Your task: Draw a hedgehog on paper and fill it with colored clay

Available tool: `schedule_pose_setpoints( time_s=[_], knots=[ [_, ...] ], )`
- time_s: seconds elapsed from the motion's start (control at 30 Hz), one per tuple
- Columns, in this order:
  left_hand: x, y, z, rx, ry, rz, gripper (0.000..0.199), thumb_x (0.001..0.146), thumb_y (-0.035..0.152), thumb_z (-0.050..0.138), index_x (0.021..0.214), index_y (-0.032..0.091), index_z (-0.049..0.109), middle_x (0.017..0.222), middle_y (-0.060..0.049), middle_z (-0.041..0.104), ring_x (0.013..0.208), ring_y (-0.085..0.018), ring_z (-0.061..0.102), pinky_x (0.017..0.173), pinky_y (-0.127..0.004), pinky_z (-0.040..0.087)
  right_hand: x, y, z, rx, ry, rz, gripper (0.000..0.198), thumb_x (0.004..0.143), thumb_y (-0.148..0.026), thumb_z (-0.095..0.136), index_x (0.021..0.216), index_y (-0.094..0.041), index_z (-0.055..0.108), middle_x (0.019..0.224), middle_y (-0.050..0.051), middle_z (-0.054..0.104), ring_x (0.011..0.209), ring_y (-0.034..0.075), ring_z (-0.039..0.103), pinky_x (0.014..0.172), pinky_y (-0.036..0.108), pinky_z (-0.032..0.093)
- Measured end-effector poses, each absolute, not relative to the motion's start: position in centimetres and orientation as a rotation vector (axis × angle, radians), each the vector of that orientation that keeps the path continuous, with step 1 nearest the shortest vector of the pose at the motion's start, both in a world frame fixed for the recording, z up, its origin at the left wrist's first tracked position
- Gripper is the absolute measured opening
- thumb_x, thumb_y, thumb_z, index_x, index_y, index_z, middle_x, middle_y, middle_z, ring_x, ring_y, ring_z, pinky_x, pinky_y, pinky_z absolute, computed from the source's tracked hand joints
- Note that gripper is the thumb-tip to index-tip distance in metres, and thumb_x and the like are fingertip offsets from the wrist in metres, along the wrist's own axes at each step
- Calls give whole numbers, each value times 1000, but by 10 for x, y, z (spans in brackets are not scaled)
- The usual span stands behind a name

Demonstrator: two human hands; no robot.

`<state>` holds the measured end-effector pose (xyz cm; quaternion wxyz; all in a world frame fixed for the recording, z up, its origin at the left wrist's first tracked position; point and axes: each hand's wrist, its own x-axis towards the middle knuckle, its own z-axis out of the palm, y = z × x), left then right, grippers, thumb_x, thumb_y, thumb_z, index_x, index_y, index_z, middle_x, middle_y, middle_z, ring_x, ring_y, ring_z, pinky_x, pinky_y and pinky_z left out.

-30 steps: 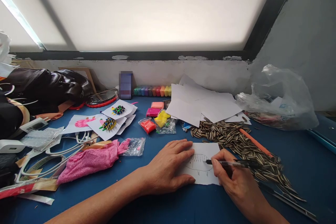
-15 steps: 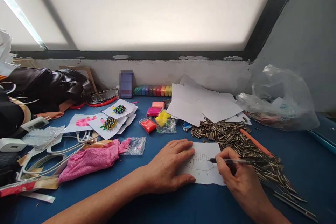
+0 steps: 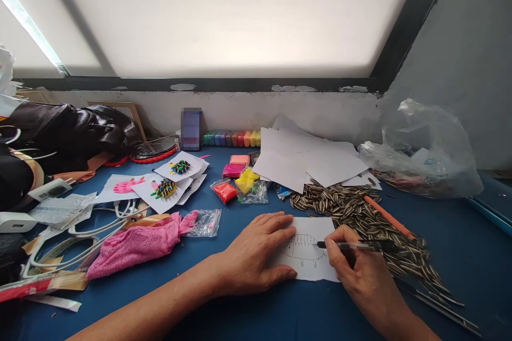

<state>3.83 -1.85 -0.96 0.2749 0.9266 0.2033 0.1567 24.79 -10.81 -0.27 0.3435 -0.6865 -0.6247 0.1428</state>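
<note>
Pinching the pen (image 3: 366, 245) near its tip in my right hand (image 3: 362, 274) and pressing the paper (image 3: 308, 252) flat with my loosely spread left hand (image 3: 260, 256), I should make short, light strokes.

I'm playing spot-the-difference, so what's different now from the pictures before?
The right hand and the slim black pen it grips moved slightly right over the small white paper with a rounded line drawing, then a little back left. Nothing was grabbed or let go. The left hand stayed resting on the paper; the striped seed pile stayed put.
</note>
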Motion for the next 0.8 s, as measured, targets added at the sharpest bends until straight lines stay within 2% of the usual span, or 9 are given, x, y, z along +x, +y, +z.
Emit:
schedule_pose_setpoints(
  time_s=[0.23, 0.37, 0.8],
  knots=[
    [38, -19, -7, 2491, 554, 406, 64, 84, 45, 64, 139, 18, 47, 149, -14, 40, 137, -31, 35, 114, -48, 29, 247, -109, -1, -1762, -1618, 493, 27, 91, -41, 40, 71, -25, 49, 53, -5, 45, 43, 13, 42, 37, 23, 34],
    [38, -19, -7, 2485, 562, 394, 65, 83, 46, 65, 139, 18, 47, 148, -15, 40, 137, -33, 35, 113, -50, 29, 247, -109, 1, -1764, -1607, 441, 27, 89, -41, 41, 69, -25, 48, 52, -4, 45, 43, 13, 41, 37, 23, 34],
    [38, -19, -6, 2489, 574, 373, 65, 83, 45, 65, 138, 15, 48, 149, -16, 40, 138, -33, 35, 115, -49, 28, 253, -109, -2, -1788, -1407, 541, 31, 89, -46, 42, 66, -26, 45, 49, -7, 34, 40, 12, 36, 36, 23, 34]
  ],
)
